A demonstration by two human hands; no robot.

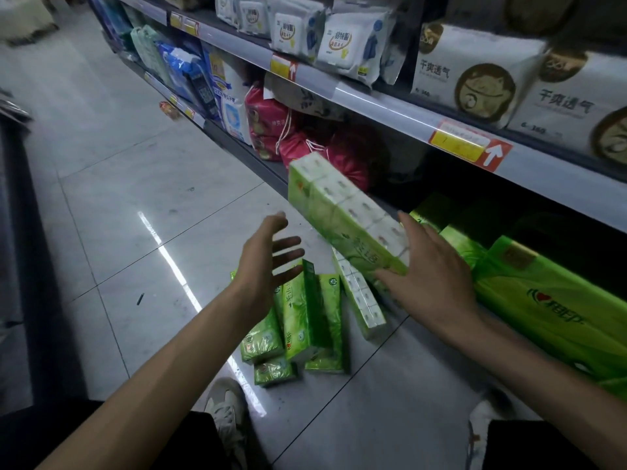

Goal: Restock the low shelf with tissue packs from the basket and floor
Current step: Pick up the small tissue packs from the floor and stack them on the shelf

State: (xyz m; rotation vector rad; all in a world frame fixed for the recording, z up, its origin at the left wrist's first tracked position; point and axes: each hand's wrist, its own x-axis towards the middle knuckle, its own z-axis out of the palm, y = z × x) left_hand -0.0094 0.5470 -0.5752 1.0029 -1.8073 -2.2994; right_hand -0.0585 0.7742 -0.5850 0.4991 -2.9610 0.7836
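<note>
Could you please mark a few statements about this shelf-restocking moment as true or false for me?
1. The left hand holds nothing, fingers spread. True.
2. Several small green tissue packs lie on the grey tiled floor. True.
3. The long green-and-white tissue pack lies flat on that floor. False: it is steeply tilted, with the right hand touching its lower end.
4. The red drawstring bags sit on the top shelf. False: they sit on the low shelf.

Head camera is looking down and forward, close above left grip (268,256) and right grip (431,276), low shelf (268,168) running beyond the right one.
</note>
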